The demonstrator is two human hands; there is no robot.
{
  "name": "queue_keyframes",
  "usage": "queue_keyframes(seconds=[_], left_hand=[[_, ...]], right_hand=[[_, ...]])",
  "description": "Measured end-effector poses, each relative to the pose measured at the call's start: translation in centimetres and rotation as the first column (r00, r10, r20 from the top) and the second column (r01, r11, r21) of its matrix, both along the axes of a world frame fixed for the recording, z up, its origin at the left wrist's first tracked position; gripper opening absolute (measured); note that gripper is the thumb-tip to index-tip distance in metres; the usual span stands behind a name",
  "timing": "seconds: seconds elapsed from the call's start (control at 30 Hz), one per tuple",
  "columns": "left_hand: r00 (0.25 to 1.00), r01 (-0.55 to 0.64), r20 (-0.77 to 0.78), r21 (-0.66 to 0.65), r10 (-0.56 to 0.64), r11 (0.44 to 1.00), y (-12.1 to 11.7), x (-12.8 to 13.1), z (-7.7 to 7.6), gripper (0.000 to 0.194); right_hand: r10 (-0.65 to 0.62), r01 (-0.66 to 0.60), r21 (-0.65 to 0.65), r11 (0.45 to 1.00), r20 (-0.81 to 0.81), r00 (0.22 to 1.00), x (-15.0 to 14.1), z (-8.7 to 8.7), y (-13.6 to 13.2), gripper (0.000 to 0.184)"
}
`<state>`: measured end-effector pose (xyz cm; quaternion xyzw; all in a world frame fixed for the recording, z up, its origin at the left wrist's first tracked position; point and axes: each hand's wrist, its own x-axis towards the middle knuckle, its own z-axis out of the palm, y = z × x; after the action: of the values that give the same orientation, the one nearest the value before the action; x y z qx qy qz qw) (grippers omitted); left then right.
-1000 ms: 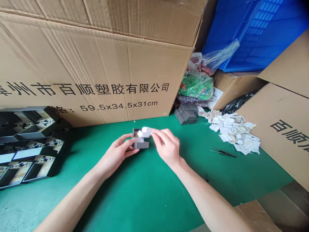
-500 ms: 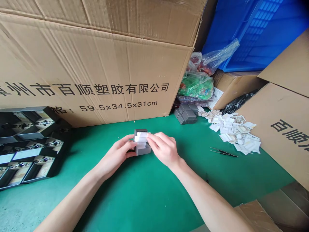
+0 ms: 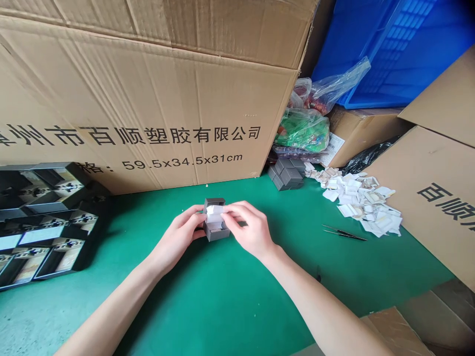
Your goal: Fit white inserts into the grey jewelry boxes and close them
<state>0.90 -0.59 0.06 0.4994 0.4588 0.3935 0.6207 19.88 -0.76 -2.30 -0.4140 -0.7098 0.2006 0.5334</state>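
Note:
A small dark grey hinged box [image 3: 217, 235] stands with its lid up on the green table, between my hands. My left hand [image 3: 182, 228] is closed on the box's left side, fingers behind and thumb in front. A white liner piece [image 3: 214, 214] shows inside the raised lid. My right hand [image 3: 251, 226] pinches the right edge of this white piece between thumb and fingers. What lies in the bottom of the box is too small to make out.
A pile of white liner pieces [image 3: 365, 200] and tweezers [image 3: 345, 233] lie to the right. Closed grey boxes [image 3: 285, 174] are stacked behind. Several open dark boxes [image 3: 40, 227] stand on the left. A large cardboard carton [image 3: 148, 94] walls off the back; a blue crate [image 3: 386, 59] is at the back right.
My right hand has shifted slightly left and presses the white piece closer against the lid. The box has tilted a little; my left hand keeps its hold.

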Motion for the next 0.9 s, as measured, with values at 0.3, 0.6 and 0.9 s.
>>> queue_keyframes(seconds=[0.3,0.6,0.9], left_hand=[[0.988,0.042,-0.152,0.198,-0.011,0.979,0.1,0.0,0.1,0.03],[0.979,0.047,-0.205,0.25,0.005,0.967,0.1,0.2,-0.2,0.031],[0.971,0.082,-0.237,0.266,-0.017,0.96,0.2,-0.1,-0.2,0.03]], right_hand=[[0.101,-0.237,-0.422,0.875,-0.32,0.942,-0.3,1.4,-0.2,0.037],[0.076,-0.343,-0.492,0.801,-0.484,0.872,-0.6,0.3,0.5,0.041],[-0.022,-0.266,-0.445,0.855,-0.542,0.84,-0.4,0.5,0.7,0.036]])
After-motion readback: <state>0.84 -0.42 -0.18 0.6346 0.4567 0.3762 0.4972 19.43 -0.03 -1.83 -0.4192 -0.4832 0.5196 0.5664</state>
